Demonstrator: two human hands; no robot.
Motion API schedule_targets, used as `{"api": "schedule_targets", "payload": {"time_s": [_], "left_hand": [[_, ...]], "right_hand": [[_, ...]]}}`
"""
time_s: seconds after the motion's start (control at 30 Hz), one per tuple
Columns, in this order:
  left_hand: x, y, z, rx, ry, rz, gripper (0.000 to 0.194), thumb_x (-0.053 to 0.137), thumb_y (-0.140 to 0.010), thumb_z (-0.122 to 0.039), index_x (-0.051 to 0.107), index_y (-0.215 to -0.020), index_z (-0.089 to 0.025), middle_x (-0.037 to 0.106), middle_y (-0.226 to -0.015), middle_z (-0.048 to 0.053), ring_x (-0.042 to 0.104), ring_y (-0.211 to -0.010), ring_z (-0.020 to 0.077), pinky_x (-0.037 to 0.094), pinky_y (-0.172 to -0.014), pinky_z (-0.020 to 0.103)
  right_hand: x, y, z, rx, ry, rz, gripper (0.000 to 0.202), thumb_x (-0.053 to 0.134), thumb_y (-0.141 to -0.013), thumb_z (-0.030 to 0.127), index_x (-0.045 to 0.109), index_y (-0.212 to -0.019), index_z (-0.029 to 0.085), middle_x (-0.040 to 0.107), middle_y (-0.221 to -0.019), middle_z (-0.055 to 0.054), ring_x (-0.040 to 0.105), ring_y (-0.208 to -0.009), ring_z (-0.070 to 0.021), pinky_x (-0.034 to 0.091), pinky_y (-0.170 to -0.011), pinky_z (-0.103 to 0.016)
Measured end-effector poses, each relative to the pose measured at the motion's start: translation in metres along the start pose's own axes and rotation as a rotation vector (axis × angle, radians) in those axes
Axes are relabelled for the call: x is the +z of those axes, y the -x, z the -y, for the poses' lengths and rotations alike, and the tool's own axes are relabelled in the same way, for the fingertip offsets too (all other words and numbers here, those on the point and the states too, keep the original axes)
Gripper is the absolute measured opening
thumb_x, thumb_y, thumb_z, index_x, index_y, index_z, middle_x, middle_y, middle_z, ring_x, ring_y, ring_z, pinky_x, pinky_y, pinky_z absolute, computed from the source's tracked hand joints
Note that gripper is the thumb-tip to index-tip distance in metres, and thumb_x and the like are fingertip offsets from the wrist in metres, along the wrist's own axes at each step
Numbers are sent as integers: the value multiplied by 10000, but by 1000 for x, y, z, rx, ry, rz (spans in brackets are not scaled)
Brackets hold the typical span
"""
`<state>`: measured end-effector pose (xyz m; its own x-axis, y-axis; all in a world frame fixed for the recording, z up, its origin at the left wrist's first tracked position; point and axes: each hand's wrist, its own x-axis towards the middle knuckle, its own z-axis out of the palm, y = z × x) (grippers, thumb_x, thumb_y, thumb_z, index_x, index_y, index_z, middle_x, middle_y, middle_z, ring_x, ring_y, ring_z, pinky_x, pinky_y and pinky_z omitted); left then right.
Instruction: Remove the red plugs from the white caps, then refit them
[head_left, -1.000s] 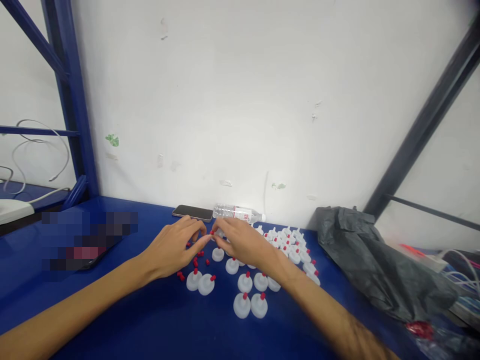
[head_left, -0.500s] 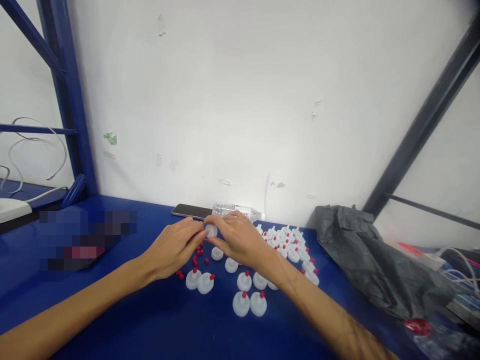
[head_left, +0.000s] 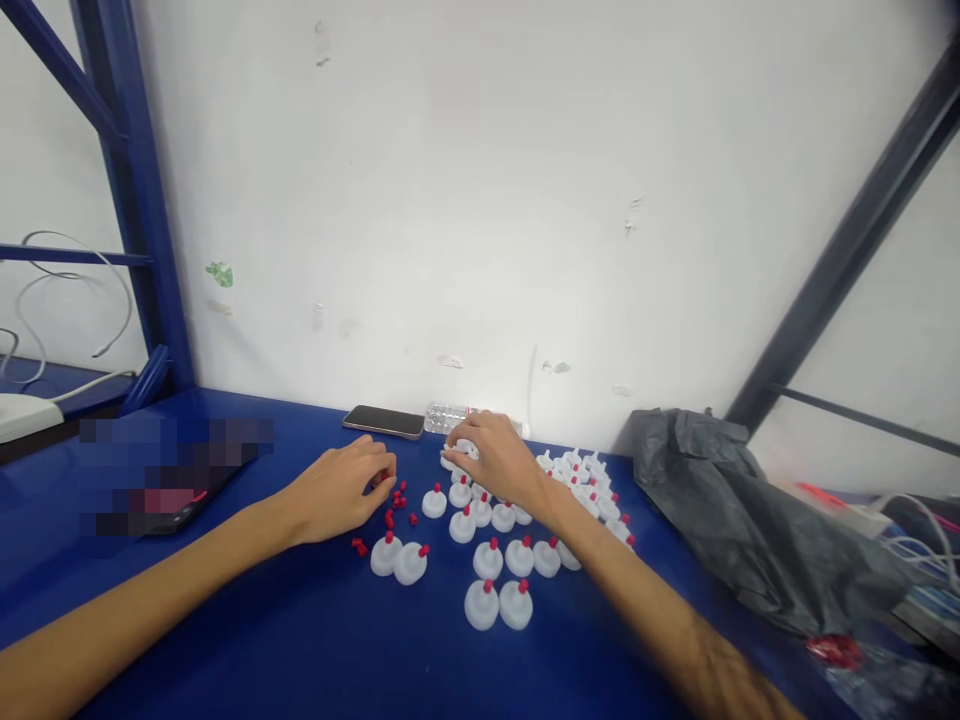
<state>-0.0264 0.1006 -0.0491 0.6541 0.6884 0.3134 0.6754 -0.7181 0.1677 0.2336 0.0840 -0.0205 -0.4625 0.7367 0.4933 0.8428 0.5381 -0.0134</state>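
Note:
My left hand point(head_left: 339, 492) is over the blue table with its fingers curled and thumb drawn in, beside loose small red caps point(head_left: 399, 497). Whatever sits between its fingertips is too small to make out. Farther right, my right hand point(head_left: 495, 458) has thumb and fingers around a white funnel-shaped nozzle cap point(head_left: 466, 448), near other white pieces at the back. Several white nozzle caps with red tips point(head_left: 482, 604) stand in front of it. Two more, a red-tipped pair point(head_left: 409, 563), lie apart to the left.
A phone point(head_left: 384, 421) and a clear plastic bottle point(head_left: 444, 418) lie along the wall. A black plastic bag point(head_left: 720, 510) is at the right, and a partly blurred dark object point(head_left: 176, 515) at the left. A blue metal post point(head_left: 142, 200) rises at the back left.
Both hands held one white nozzle cap together; now they are apart. The left has moved slightly left and down towards the red caps, the right rightwards to the white pieces.

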Motion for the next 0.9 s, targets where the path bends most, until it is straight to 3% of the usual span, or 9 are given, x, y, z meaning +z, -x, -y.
{"api": "schedule_targets", "payload": {"time_s": [0.3,0.43,0.6,0.7,0.8,0.9], "left_hand": [[0,-1,-3,12,-2,17,218,443,-1004,-302,624,-909,-226,659,-886,34,570,-872,228,380,-699,325],[-2,0,-4,4,2,-14,305,374,-1043,-318,632,-909,-226,663,-882,42,575,-879,234,384,-722,337],[-1,-1,-3,-18,17,-31,319,364,-1044,-325,647,-931,-231,679,-913,46,591,-914,244,404,-759,351],[-1,0,-3,-17,42,-64,330,352,-1054,-341,645,-948,-231,678,-921,41,596,-922,238,414,-779,356],[-4,2,-10,-4,73,-110,320,360,-1063,-362,636,-973,-226,670,-927,33,602,-910,224,422,-786,352],[-9,4,-20,30,98,-137,309,393,-1061,-412,617,-971,-219,647,-874,22,596,-848,213,419,-758,349]], "right_hand": [[4,1,5,-19,-39,85,132,707,-968,293,776,-960,181,789,-916,-67,674,-958,-255,364,-1024,-456],[-6,1,8,-44,-91,111,151,633,-996,249,781,-992,216,799,-981,-33,679,-977,-225,394,-1005,-397],[-6,2,15,-101,-131,199,174,768,-908,414,796,-944,246,790,-915,-26,678,-979,-246,421,-971,-395],[-3,2,16,-133,-141,230,109,854,-831,298,772,-863,234,781,-903,-12,686,-977,-243,422,-992,-398],[-6,2,19,-140,-161,186,55,749,-906,186,713,-941,208,773,-1032,-23,691,-1017,-217,444,-999,-358],[-14,3,29,-141,-176,131,110,603,-980,156,624,-1082,192,753,-1081,-40,696,-973,-189,502,-891,-305]]}}
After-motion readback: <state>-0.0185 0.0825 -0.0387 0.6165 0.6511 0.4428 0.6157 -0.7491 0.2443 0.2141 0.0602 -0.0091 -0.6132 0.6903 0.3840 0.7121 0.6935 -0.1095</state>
